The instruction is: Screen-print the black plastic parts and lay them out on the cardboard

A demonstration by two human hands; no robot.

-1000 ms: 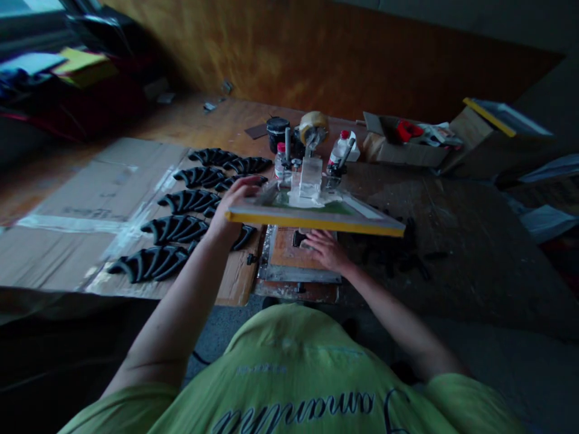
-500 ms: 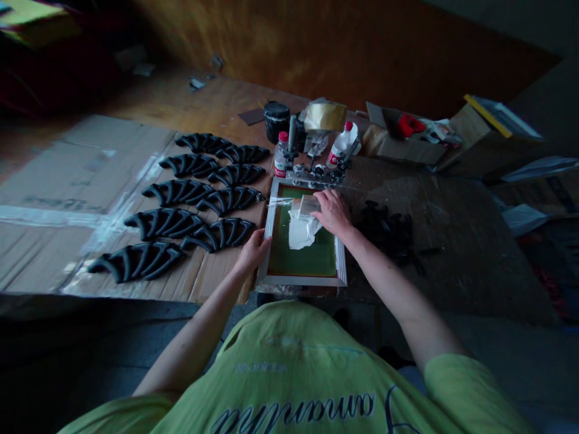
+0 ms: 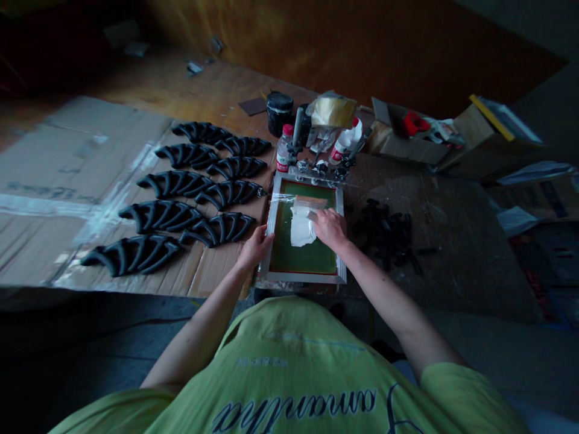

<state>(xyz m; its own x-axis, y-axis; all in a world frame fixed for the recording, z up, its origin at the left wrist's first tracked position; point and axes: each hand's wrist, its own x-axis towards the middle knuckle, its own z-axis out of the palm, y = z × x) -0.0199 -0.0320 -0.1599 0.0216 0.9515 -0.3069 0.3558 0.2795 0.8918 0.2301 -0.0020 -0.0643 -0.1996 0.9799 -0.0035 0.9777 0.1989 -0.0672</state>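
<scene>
While the left hand holds the frame's edge, the right hand grips the scraper

Curved parts sit in rows on cardboard, whose right edge runs close beside the frame. Into that narrow strip fits the left hand, closed around the frame's left rim. White paste lies mid-mesh; the scraper stands at its far end, in the right hand's closed fingers, with green mesh open on the near side. Small black pieces lie heaped farther right.

Behind stand a dark tub, contents hidden, two bottles, then an open carton holding something red.
</scene>
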